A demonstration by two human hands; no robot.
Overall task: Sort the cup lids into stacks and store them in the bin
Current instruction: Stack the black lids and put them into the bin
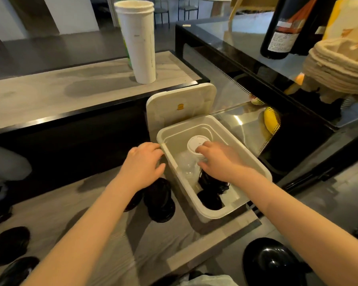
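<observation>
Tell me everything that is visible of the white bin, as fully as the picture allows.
The bin is a rectangular tub of off-white plastic with rounded corners and a thick rim. It stands upright on the grey counter. Its lid, with a small yellow tag, stands open behind it. Inside are white lids, clear lids and black lids. The left hand touches its left rim; the right hand grips the white lids inside.

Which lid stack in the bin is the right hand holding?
The white lid stack; right hand grips it. Clear lids and black lids lie beside it, unheld.
</observation>
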